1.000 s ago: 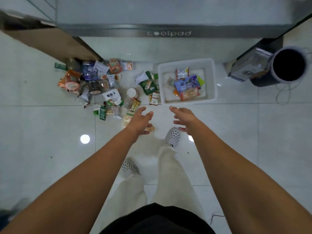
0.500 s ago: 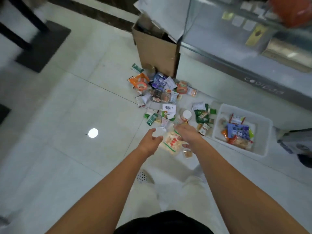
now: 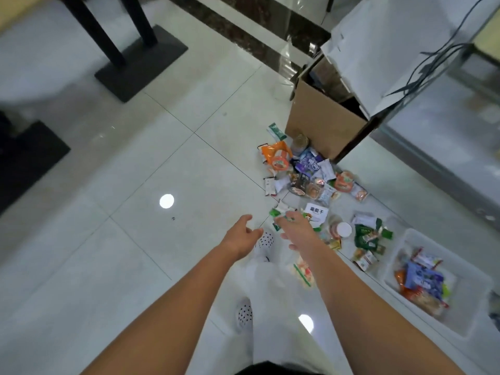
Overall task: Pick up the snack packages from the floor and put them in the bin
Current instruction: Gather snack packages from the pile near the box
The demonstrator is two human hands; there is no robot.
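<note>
The only writing that reads clearly is 葡萄干, in dark characters on a white packet (image 3: 316, 211) near the middle of the snack packages (image 3: 311, 182); the print on the other wrappers is too blurred to make out. The packages lie scattered on the floor (image 3: 130, 253) along its edge at the foot of a glass counter, from the near corner of a cardboard box (image 3: 322, 123) to the white bin (image 3: 466, 318). The bin stands on the floor at the same edge and holds several packets, a blue one on top. Both arms are stretched forward and down. The left hand (image 3: 241, 235) hangs above bare floor beside a white shoe (image 3: 263, 240), fingers loosely spread, grasping nothing. The right hand (image 3: 296, 227) is palm-down over the near edge of the pile, reaching to a small green packet (image 3: 276, 213); whether it grips the packet cannot be told.
</note>
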